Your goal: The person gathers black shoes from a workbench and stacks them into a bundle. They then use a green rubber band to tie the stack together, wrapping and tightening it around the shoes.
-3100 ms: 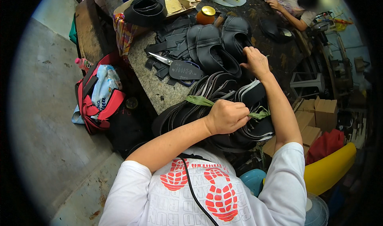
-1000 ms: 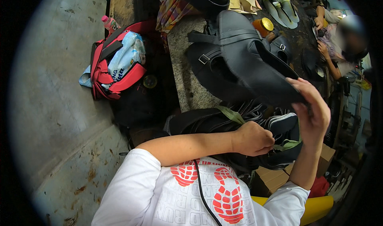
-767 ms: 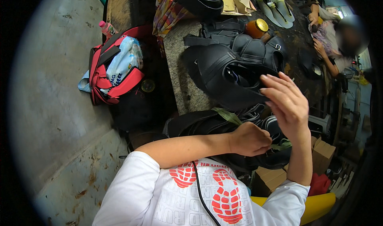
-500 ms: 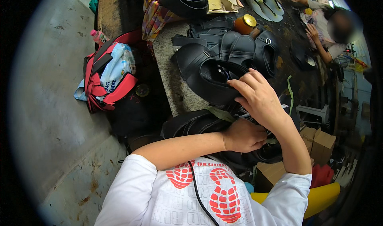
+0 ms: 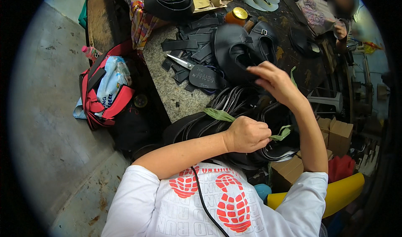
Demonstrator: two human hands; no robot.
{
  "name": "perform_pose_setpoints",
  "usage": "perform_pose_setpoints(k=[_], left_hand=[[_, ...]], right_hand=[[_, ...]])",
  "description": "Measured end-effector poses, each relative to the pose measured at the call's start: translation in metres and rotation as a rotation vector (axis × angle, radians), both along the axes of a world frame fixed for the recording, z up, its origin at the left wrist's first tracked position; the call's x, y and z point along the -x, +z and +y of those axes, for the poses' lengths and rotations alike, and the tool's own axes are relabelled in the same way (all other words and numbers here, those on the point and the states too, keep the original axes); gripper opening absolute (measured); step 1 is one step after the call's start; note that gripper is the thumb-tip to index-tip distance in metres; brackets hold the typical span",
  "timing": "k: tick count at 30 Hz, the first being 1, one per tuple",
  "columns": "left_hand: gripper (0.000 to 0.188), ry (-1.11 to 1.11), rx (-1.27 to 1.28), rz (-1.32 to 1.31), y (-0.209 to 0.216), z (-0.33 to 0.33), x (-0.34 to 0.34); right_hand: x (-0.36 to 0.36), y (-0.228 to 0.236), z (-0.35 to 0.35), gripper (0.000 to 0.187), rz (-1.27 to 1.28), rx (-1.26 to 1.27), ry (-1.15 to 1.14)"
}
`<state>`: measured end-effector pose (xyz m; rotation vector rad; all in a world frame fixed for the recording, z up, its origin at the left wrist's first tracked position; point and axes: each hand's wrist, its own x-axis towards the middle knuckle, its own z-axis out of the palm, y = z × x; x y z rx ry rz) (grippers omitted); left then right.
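Observation:
My left hand [image 5: 248, 135] is closed on a green cloth strip [image 5: 220, 114], whose other end [image 5: 282, 133] sticks out past the fist. The strip crosses a bundle of black shoe uppers [image 5: 188, 128] with pale edges, lying in front of me. Fingers apart, my right hand [image 5: 274, 83] hovers at the near edge of a black shoe upper [image 5: 229, 48]; whether a fingertip touches it, I cannot tell. Another black upper with a buckle [image 5: 268, 42] lies right beside it. Left of these are scissors [image 5: 181, 61], partly under a dark sole-shaped piece [image 5: 206, 76] with pale writing.
Black strips [image 5: 180, 44] lie piled on the speckled stone slab [image 5: 161, 86]. An orange jar [image 5: 236, 16] stands behind. A red bag [image 5: 119, 103] is at left, cardboard boxes [image 5: 339, 134] at right. A co-worker [image 5: 320, 13] sits across the table.
My right hand has let go of the shoe upper, which now lies farther right among the others. Scissors and black strips are uncovered. My left fist has lifted on the green strip. The view has shifted.

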<state>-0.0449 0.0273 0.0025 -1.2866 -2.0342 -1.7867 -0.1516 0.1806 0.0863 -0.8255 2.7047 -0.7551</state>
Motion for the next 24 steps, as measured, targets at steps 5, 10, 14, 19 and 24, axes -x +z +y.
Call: perform_pose_setpoints(k=[5, 10, 14, 19, 24], left_hand=[[0.018, 0.007, -0.001, -0.005, 0.000, -0.001, 0.000], [0.018, 0.004, 0.008, -0.022, 0.001, -0.001, -0.001], [0.019, -0.001, 0.008, -0.023, 0.001, -0.001, 0.000], [0.018, -0.006, -0.007, -0.018, 0.001, 0.000, 0.001], [0.019, -0.002, -0.014, -0.018, 0.000, -0.001, 0.000]], right_hand=[[0.054, -0.035, 0.061, 0.031, -0.250, 0.510, -0.416], [0.070, -0.087, 0.092, 0.039, 0.212, -0.341, -0.281], [0.064, -0.111, 0.097, 0.041, 0.249, -0.376, -0.310], [0.061, -0.105, 0.099, 0.030, 0.371, -0.405, -0.274], [0.071, -0.071, 0.120, 0.019, 0.315, -0.016, -0.610]])
